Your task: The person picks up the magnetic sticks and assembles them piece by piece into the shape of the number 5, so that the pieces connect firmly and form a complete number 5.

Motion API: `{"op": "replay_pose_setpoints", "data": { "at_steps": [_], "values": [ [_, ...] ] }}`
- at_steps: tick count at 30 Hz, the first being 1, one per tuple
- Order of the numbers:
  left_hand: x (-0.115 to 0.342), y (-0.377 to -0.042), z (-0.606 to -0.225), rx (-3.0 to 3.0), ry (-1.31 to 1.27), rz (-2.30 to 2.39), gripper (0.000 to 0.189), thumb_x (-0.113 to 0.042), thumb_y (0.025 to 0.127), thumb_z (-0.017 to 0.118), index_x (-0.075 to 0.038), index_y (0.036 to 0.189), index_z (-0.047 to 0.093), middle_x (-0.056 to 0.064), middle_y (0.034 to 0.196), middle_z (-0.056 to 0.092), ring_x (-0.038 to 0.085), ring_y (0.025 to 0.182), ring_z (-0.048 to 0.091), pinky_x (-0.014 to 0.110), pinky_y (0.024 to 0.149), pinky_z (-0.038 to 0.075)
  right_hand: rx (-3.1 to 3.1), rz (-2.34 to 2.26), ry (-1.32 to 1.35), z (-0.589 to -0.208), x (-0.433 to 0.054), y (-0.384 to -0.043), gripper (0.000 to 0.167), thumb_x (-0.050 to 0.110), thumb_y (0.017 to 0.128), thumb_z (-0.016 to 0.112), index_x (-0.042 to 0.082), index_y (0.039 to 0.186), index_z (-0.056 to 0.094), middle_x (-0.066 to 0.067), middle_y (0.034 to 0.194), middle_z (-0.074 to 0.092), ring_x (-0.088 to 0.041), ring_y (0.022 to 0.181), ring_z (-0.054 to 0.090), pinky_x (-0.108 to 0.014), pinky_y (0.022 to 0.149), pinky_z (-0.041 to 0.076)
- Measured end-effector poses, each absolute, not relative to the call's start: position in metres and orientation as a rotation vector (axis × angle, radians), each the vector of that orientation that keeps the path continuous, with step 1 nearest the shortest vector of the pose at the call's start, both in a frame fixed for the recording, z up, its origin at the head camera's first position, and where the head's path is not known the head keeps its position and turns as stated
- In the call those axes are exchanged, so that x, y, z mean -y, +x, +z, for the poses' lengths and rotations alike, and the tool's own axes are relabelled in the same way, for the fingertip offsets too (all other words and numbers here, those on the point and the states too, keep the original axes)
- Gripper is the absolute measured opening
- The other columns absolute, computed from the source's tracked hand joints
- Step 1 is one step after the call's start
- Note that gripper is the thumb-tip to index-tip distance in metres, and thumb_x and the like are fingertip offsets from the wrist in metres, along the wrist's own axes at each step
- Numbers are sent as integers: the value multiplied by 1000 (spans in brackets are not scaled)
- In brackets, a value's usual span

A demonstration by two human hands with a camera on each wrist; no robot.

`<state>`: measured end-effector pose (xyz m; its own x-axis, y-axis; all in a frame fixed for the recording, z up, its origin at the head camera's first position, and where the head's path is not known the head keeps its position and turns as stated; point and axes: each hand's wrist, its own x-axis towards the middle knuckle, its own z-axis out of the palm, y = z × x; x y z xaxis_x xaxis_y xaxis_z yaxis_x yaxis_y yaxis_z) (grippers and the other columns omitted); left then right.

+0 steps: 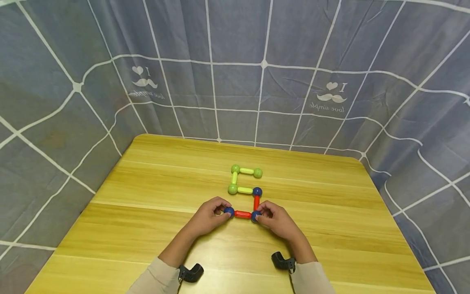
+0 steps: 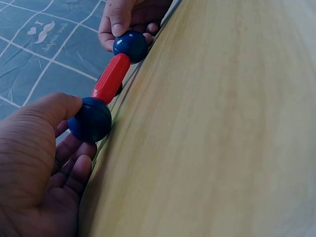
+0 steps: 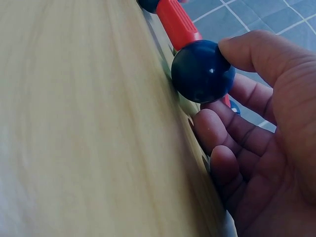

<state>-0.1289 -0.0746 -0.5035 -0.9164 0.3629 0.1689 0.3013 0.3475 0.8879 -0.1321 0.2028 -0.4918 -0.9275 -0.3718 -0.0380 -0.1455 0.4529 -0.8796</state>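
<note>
Sticks and balls joined in an S-like shape lie on the wooden table. At its near left end, my left hand [image 1: 209, 218] pinches a blue ball [image 2: 90, 120] between thumb and fingers. My right hand [image 1: 278, 219] pinches the blue ball [image 3: 203, 71] at the near right corner. A red stick [image 1: 242, 214] joins these two balls, and another red stick [image 1: 256, 203] runs back to a third blue ball [image 1: 257, 192]. Beyond it, light green sticks [image 1: 244, 190] link several green balls [image 1: 233, 188], ending at a green ball [image 1: 258, 173] at the far right.
The wooden table [image 1: 154, 171] reaches back to a grey curtain [image 1: 238, 90] with white lines, which hangs around its back and sides. Black wrist devices [image 1: 191, 272] sit at both sleeve cuffs, close above the table's near part.
</note>
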Motion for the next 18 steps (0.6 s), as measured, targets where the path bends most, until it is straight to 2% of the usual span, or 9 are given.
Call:
{"op": "replay_pose_setpoints", "data": {
  "at_steps": [12, 18],
  "values": [
    [73, -127, -503, -2541, 563, 1688, 16, -13, 92, 70, -9, 108, 70, -4, 100, 65, 15, 87, 60, 29, 76, 50, -2471, -1472, -476, -492, -205, -132, 13, 12, 91, 71, 12, 102, 64, -2, 83, 57, -18, 74, 53, -26, 63, 44],
    [81, -128, -493, -2548, 405, 1740, 21, -15, 96, 67, -4, 114, 68, 0, 104, 66, 18, 96, 62, 34, 82, 51, -2510, -1474, -454, -489, -214, -135, 12, 15, 95, 68, 11, 104, 63, -1, 92, 60, -19, 82, 55, -30, 73, 47]
  ]
}}
